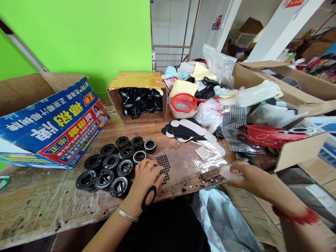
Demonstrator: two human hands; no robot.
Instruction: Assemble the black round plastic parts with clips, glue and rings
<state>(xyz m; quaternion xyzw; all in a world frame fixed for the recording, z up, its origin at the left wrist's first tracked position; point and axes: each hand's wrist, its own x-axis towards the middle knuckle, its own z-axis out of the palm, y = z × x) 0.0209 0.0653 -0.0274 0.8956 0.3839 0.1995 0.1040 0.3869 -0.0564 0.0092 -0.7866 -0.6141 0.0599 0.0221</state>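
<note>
In the head view, the left hand (147, 176) lay palm down with its fingers loosely parted, gripping nothing I could see, between the black round parts (111, 161) and a sheet of black dots (162, 164). A black ring (144, 203) sat against that wrist, perhaps parked there to stay handy. The right hand (243, 175) pinched a white slip (229, 173) at the near edge of the table (70, 201), above a plastic bag (225, 213).

The round parts stood in close rows on the left, probably to keep them within easy reach. Farther back, a carton (135, 81) lay with its mouth facing the person, seemingly so the black pieces (141, 103) inside were easy to get at. A red basket (185, 99) beside it kept small bits together.
</note>
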